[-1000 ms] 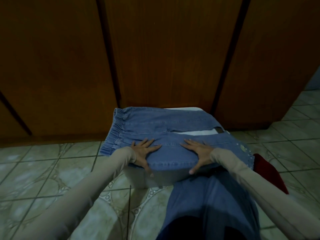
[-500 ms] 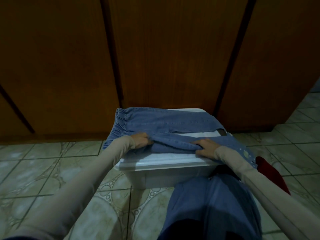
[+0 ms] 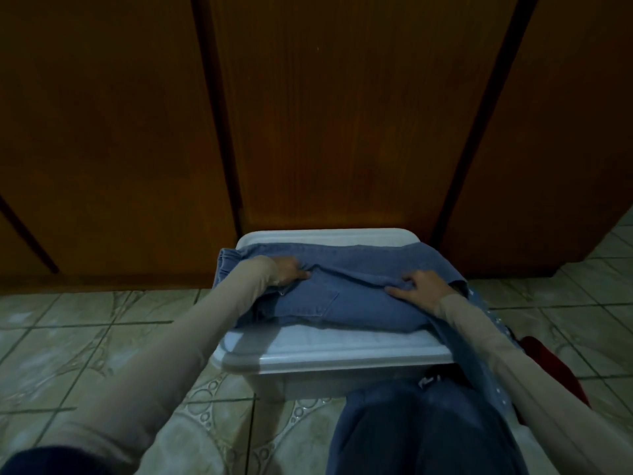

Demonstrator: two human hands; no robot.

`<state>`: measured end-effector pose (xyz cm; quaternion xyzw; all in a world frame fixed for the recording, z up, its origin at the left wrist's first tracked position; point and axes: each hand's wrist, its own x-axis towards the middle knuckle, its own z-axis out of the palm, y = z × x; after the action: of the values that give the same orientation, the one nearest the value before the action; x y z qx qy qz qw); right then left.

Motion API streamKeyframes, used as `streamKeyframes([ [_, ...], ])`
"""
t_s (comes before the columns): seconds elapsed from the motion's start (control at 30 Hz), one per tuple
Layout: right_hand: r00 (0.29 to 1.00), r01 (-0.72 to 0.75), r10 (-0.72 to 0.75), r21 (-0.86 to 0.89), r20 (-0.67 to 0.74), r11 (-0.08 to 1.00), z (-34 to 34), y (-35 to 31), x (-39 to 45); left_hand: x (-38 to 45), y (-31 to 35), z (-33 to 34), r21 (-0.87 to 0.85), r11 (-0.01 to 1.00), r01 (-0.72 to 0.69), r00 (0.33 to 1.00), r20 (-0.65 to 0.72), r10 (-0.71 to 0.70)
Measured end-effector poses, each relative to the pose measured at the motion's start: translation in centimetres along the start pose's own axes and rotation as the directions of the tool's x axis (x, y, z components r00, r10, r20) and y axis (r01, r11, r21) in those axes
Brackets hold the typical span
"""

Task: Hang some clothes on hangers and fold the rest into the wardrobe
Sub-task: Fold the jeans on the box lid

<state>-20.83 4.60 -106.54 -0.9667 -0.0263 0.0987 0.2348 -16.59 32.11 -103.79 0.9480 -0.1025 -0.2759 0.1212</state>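
A pair of blue jeans [image 3: 342,289] lies folded over on the lid of a white plastic box [image 3: 325,351] in front of the wooden wardrobe doors [image 3: 342,114]. My left hand [image 3: 289,270] grips a fold of the denim near the elastic waistband at the left. My right hand [image 3: 419,289] grips the same raised fold farther right, thumb on top. One trouser leg trails off the box's right side, under my right sleeve.
The wardrobe doors are closed. The floor is pale patterned tile [image 3: 85,337]. A red cloth [image 3: 548,365] lies on the floor right of the box. My knee in dark blue trousers [image 3: 421,430] is against the box's near side.
My hands went from pressing flat on the near part of the jeans to gripping it and carrying it away from me, folding it over the far part. The near lid is now bare.
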Motion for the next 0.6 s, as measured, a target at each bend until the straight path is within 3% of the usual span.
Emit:
streamKeyframes([
  [0.1, 0.999, -0.04, 0.036, -0.211, -0.024, 0.977, -1.5, -0.5, 1.7, 1.3, 0.2, -2.1, 0.112, 0.994, -0.003, 0.995, -0.096, 0.014],
  [0.23, 0.999, 0.024, -0.002, -0.466, 0.048, 0.885, -3.2, -0.9, 4.6, 3.5, 0.2, -4.2, 0.306, 0.948, 0.089, 0.983, -0.182, -0.034],
  [0.3, 0.999, 0.033, -0.032, -0.412, 0.009, 0.911, -3.6, -0.5, 6.1, 4.8, 0.3, -4.6, 0.387, 0.91, 0.15, 0.965, -0.259, -0.049],
  [0.43, 0.998, -0.047, 0.045, 0.036, 0.054, 0.998, -3.6, 0.5, 9.3, 7.9, 0.0, -4.0, 0.506, 0.815, 0.283, 0.929, -0.357, -0.101],
  [0.5, 0.988, -0.116, 0.111, 0.038, 0.106, 0.993, -3.3, 0.7, 10.1, 9.1, -0.2, -2.6, 0.445, 0.841, 0.309, 0.917, -0.374, -0.139],
  [0.6, 0.976, -0.197, 0.204, -0.092, 0.08, 0.976, -2.5, 1.2, 10.8, 10.0, -0.2, 0.2, 0.316, 0.898, 0.306, 0.875, -0.464, -0.135],
])
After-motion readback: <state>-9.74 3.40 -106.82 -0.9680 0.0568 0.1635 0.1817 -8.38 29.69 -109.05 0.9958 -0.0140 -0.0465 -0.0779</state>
